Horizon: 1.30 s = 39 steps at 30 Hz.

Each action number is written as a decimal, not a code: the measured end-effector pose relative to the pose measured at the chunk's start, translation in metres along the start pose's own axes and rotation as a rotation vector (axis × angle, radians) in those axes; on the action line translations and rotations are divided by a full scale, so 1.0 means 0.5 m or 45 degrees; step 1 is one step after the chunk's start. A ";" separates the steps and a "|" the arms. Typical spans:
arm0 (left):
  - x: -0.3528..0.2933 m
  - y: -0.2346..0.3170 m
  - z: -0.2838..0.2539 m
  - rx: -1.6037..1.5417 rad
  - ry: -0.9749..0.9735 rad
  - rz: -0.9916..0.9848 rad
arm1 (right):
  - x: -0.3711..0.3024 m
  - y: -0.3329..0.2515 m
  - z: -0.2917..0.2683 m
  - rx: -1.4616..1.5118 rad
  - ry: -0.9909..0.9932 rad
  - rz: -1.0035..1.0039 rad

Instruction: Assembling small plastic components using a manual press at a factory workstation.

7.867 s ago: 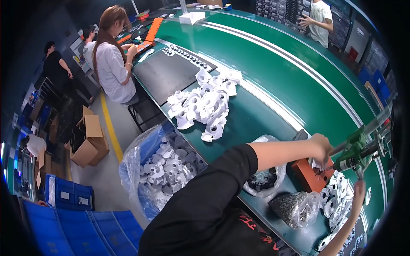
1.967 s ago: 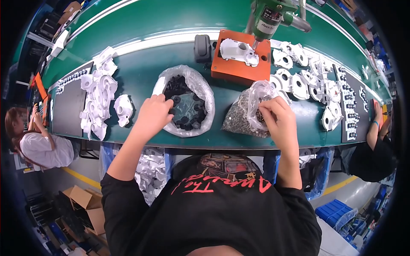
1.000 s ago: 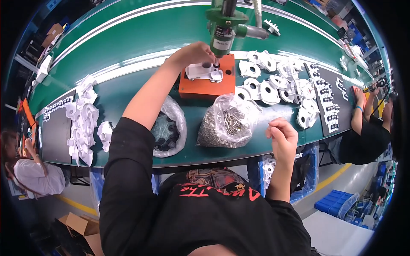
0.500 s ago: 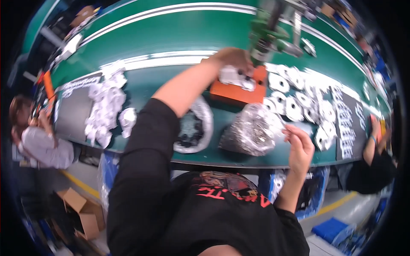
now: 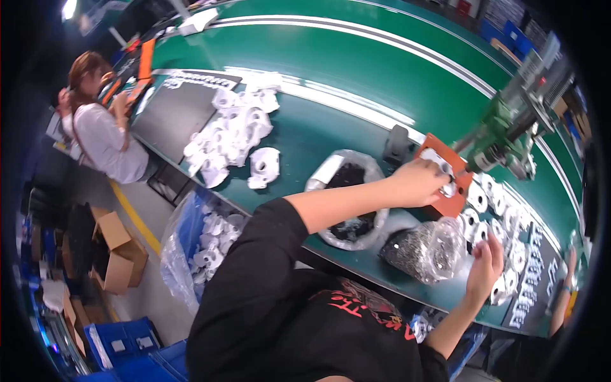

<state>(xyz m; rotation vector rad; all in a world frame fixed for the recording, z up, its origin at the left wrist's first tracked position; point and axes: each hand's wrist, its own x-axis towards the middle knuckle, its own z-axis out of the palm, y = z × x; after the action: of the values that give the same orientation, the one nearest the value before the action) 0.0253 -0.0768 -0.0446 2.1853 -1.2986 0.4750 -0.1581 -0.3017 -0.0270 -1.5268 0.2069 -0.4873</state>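
We saw a white plastic part [image 5: 434, 156] seated on an orange block [image 5: 449, 205], partly hidden under the left hand [image 5: 415, 183], whose fingers were bent down over it. The right hand [image 5: 487, 263] hung near the bench edge, palm up, fingers loosely curled. In the blur, we could not tell whether either hand gripped anything.

Just past the left fingertips, we saw the green press [image 5: 499, 130], its lower end near the orange block. A clear bag of small metal pieces [image 5: 425, 252] lay between the hands, and a bag of black parts [image 5: 330, 170] sat beneath the left forearm. A dark block [image 5: 398, 144] stood just beyond the left hand. More white parts [image 5: 477, 198] lay past the right hand; well left of both hands, we saw a white heap [image 5: 230, 132].
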 end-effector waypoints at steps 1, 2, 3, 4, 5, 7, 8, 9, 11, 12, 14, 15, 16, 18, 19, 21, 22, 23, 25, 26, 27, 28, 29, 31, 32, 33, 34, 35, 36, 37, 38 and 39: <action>-0.009 0.010 -0.002 -0.003 0.037 0.053 | 0.016 -0.023 0.031 -0.024 0.028 0.020; -0.008 0.023 -0.013 0.074 -0.034 -0.022 | 0.035 -0.034 0.047 -0.109 0.021 0.056; -0.008 0.023 -0.013 0.011 0.003 0.010 | 0.060 -0.034 0.057 -0.110 0.027 0.097; -0.010 0.023 -0.019 0.029 -0.031 -0.019 | 0.080 -0.035 0.077 -0.105 0.017 0.100; -0.008 0.026 -0.019 0.135 -0.012 -0.006 | 0.111 -0.018 0.072 -0.065 -0.099 0.053; -0.003 0.028 -0.012 0.141 -0.102 -0.006 | 0.158 0.012 0.085 -0.089 -0.116 0.081; -0.004 0.029 -0.006 0.162 -0.085 0.018 | 0.175 0.015 0.091 -0.186 -0.169 0.028; -0.009 0.030 -0.002 0.194 -0.079 0.007 | 0.188 0.023 0.103 -0.206 -0.161 0.014; -0.014 0.043 -0.001 0.208 -0.149 -0.044 | 0.199 0.028 0.126 -0.273 -0.147 -0.001; -0.021 0.044 0.004 0.215 -0.125 -0.048 | 0.201 0.028 0.137 -0.320 -0.146 -0.004; -0.019 0.045 0.010 0.184 -0.105 -0.036 | 0.211 0.050 0.145 -0.406 -0.117 -0.109; -0.020 0.043 0.012 0.159 -0.078 -0.031 | 0.212 0.047 0.154 -0.484 -0.141 -0.171; -0.023 0.042 0.014 0.163 -0.083 -0.038 | 0.211 0.048 0.162 -0.560 -0.166 -0.234; -0.020 0.043 0.017 0.133 -0.070 -0.044 | 0.216 0.066 0.170 -0.544 -0.146 -0.207; -0.017 0.045 0.017 0.148 -0.064 -0.041 | 0.220 0.075 0.170 -0.644 -0.127 -0.255; -0.017 0.042 0.016 0.139 -0.066 -0.046 | 0.221 0.074 0.180 -0.699 -0.088 -0.269; -0.016 0.038 0.016 0.125 -0.067 -0.040 | 0.224 0.080 0.182 -0.696 -0.098 -0.267; -0.016 0.037 0.013 0.131 -0.067 -0.050 | 0.228 0.083 0.182 -0.685 -0.100 -0.294; -0.016 0.034 0.006 0.195 -0.034 -0.024 | 0.232 0.084 0.188 -0.689 -0.096 -0.372; -0.015 0.034 0.004 0.211 -0.032 -0.040 | 0.231 0.073 0.192 -0.677 -0.115 -0.377; -0.018 0.031 0.000 0.226 -0.044 -0.044 | 0.228 0.061 0.202 -0.748 -0.127 -0.383; -0.019 0.030 -0.003 0.245 -0.055 -0.052 | 0.225 0.057 0.208 -0.815 -0.145 -0.395; -0.016 0.032 -0.007 0.194 -0.085 -0.059 | 0.227 0.065 0.198 -0.832 -0.177 -0.443; -0.024 0.023 -0.001 0.135 -0.010 -0.048 | 0.223 0.070 0.202 -0.816 -0.256 -0.574; -0.021 0.026 0.002 0.118 0.026 -0.004 | 0.220 0.075 0.186 -0.870 -0.263 -0.653; -0.029 0.023 0.009 0.157 0.060 0.017 | 0.212 0.080 0.185 -0.831 -0.266 -0.685; -0.028 0.028 0.015 0.141 0.070 0.010 | 0.214 0.103 0.155 -0.785 -0.316 -0.635; -0.032 0.030 0.008 0.074 0.002 -0.050 | 0.225 0.116 0.139 -0.946 -0.446 -0.859; -0.033 0.032 0.001 0.011 0.043 -0.020 | 0.221 0.117 0.128 -0.970 -0.504 -0.807; -0.039 0.035 -0.002 0.093 0.114 0.003 | 0.223 0.126 0.123 -1.086 -0.543 -0.810; -0.038 0.036 -0.002 0.084 0.092 0.016 | 0.219 0.129 0.117 -1.156 -0.548 -0.805; -0.040 0.035 -0.004 0.098 0.108 0.017 | 0.217 0.135 0.119 -1.199 -0.516 -0.820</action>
<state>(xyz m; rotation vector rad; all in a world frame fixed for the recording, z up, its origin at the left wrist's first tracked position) 0.0005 -0.0684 -0.0494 2.1956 -1.2693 0.6257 -0.0248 -0.2961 -0.0721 -2.5950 -0.4591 -0.6022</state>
